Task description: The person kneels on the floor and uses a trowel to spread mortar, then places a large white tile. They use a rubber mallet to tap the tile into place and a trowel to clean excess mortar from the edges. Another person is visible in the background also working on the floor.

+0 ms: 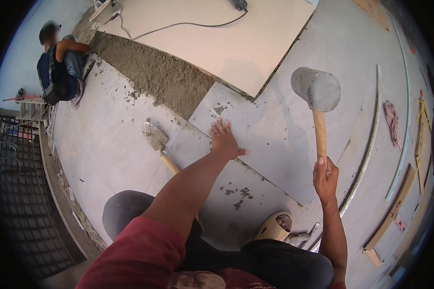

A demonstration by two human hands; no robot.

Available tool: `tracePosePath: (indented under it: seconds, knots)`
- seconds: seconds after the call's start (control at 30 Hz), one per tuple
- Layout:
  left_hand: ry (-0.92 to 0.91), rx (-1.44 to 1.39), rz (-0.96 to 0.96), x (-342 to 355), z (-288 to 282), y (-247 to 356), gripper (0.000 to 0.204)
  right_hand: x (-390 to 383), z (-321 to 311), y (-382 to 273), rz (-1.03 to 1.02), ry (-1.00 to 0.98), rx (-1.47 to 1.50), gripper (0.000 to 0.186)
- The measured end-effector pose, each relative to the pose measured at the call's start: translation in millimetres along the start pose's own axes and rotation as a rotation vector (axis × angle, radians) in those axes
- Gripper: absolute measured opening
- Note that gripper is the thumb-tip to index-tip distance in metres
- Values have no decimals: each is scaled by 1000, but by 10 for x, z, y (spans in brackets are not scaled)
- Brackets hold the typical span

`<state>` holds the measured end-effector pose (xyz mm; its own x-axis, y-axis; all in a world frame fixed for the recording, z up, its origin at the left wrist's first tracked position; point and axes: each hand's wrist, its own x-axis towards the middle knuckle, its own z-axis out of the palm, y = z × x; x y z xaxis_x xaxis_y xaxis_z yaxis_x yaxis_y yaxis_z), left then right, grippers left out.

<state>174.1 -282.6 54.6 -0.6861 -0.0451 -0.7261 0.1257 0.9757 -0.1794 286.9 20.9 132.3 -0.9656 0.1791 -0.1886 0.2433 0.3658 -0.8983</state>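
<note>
Two bare hands work over grey tiles [270, 137]. The mallet [316, 89] has its dark, rounded head beyond the right hand [326, 178], apparently raised off the floor, with its wooden handle running back into the fingers. The upper tile lies under the left hand [225, 141], whose wrist crosses the seam with the nearer tiles.

Between left hand and mallet stretches tile surface dotted with mortar crumbs [219, 109]. Past the fingertips, the tile's far side meets the corner of a large beige slab [217, 53], and to the left runs a strip of grey mortar [154, 72]. A trowel [155, 136] lies left of the left hand, its handle passing behind the forearm. A long bar [374, 130] bounds the space right of the mallet.

The left fingers are spread, palm down, thumb pointing right, seemingly resting on the tile. The right fingers are wrapped around the handle's lower end.
</note>
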Motion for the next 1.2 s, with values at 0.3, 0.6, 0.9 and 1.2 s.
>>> tracePosePath:
  seconds: [0.3,0.6,0.9,1.2]
  knots:
    - [-4,8,22,35,-72,138,136,-135,-6,586,213,-109,-243,53]
    - [8,15,71,103,-134,191,136,-254,195,984,-88,90,-129,50]
    - [-17,-41,30,-47,-209,73,139,-232,57,3,-115,99,204,52]
    - [9,-17,-8,165,-168,413,147,-3,-360,204,172,33,-33,56]
